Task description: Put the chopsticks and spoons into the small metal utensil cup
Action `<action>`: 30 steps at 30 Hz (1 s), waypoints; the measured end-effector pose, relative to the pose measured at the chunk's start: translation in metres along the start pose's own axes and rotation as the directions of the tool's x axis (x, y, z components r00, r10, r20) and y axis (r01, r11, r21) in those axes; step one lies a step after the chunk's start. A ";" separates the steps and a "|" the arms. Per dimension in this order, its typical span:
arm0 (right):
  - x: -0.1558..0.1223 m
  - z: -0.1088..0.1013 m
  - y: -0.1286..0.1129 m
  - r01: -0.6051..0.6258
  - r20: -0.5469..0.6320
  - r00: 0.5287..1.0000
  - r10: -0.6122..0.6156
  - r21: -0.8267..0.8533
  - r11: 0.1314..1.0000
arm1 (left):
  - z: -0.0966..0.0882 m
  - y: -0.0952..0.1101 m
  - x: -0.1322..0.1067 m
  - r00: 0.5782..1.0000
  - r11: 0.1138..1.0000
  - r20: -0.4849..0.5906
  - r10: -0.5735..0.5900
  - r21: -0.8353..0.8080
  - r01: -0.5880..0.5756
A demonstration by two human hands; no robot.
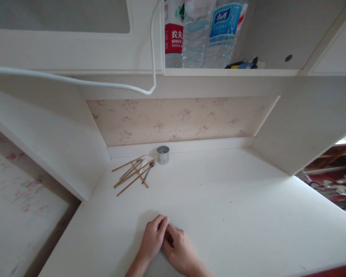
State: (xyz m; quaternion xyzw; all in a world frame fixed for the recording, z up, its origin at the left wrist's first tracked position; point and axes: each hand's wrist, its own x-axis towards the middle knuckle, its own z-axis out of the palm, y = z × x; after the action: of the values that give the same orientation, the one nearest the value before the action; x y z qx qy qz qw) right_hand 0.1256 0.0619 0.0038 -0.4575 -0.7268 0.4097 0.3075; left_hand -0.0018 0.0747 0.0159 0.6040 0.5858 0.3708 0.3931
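Note:
My left hand (155,235) and my right hand (179,248) rest together near the front of the white tabletop (236,215). Both have curled fingers, and they touch each other at the thumbs and fingertips. No object shows in either one, though the palms are hidden. Beyond them, to the left, several wooden chopsticks (132,184) lie crossed in a loose pile. Among these are metal spoons, one with its dark bowl (152,163) pointing away from me. Just right of the pile, a small silver utensil cup (163,157) with holes stands upright near the back edge.
White side panels flank the tabletop, left (60,127) and right (294,127). Overhead, a shelf holds water bottles (196,38) and small dark items (243,64). A white cable (103,82) hangs across the upper left. Floral wallpaper (175,119) covers the back.

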 end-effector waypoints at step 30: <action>0.001 0.001 0.001 0.018 -0.016 1.000 -0.018 -0.004 1.000 | 0.000 -0.001 0.000 1.000 1.000 0.011 0.000 0.003 0.000</action>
State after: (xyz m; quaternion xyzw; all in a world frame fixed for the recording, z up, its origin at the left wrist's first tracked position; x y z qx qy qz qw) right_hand 0.1255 0.0625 0.0025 -0.4548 -0.7291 0.4020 0.3162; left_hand -0.0022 0.0751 0.0152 0.6067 0.5840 0.3665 0.3956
